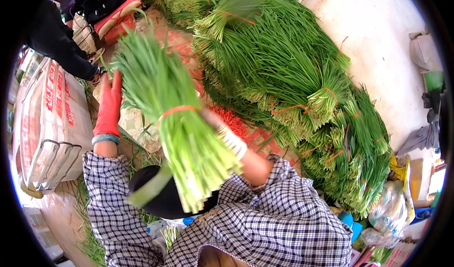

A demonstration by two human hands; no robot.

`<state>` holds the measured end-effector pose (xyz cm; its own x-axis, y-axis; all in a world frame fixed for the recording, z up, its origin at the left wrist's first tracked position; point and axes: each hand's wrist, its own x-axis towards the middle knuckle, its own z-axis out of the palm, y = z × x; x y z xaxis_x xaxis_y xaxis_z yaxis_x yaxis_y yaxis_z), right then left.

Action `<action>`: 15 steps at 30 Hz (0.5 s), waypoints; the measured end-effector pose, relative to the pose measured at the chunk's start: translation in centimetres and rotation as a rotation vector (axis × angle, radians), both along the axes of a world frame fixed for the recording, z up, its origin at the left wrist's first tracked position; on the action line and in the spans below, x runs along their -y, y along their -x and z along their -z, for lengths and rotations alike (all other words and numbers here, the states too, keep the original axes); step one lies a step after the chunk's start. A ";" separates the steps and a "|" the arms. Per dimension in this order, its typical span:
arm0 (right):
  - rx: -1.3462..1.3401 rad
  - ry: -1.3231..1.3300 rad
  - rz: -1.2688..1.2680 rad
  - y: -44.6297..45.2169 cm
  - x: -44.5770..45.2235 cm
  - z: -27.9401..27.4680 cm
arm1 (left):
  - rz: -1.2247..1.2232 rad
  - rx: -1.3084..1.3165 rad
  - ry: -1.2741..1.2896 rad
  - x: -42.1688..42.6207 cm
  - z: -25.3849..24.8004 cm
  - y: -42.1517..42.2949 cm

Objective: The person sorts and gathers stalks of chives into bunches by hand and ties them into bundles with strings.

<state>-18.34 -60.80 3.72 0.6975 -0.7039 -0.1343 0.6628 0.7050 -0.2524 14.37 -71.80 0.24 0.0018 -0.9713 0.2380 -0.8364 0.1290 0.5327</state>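
Observation:
A thick bunch of garlic chives (189,146) hangs in front of me, slightly blurred, leaves pointing away and pale cut stems towards me. Around its middle runs an orange rubber band (178,110). My right hand (218,125), in a whitish glove, grips the bunch from the right; its fingers are partly hidden behind the stems. At the left of the leaves, my left hand (110,99) in a red glove has its fingers stretched out. One loose pale leaf (150,187) sticks out near the stem ends. Just beyond my right hand lies a heap of red-orange rubber bands (231,121).
A long pile of banded chive bunches (269,63) stretches from the far side down the right. At left stands a white crate with red writing (59,101) and metal handles. Another person (61,42) in dark clothes is at the upper left. Loose leaves (90,234) litter the floor.

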 end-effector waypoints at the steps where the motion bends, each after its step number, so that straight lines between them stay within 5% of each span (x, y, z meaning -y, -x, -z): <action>1: -0.097 0.094 0.075 1.6 1.2 -0.9 | 0.021 0.319 0.231 0.1 0.9 -1.0; 3: -0.042 0.200 0.205 4.2 2.1 -6.7 | -0.330 -0.468 -0.079 -3.7 -4.5 2.2; 6: -0.378 0.812 0.427 10.5 6.7 -12.7 | -0.204 -0.252 -0.281 -9.0 -5.4 -2.7; 9: -0.629 0.662 0.812 17.3 10.1 -16.0 | -0.126 -0.095 -0.487 -17.5 -8.2 -5.8; 12: -0.885 0.656 0.960 25.7 14.0 -16.9 | -0.062 -0.095 -0.646 -27.4 -8.3 -7.7; 15: -1.105 0.325 1.053 35.2 17.3 -13.7 | -0.066 -0.015 -0.734 -35.4 -8.2 -2.8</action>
<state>-53.49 -78.08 17.42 -0.4488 -0.8934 0.0207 0.1944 -0.1202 -0.9735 17.22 -36.39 8.41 0.0644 -0.8781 -0.4741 -0.8221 -0.3160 0.4736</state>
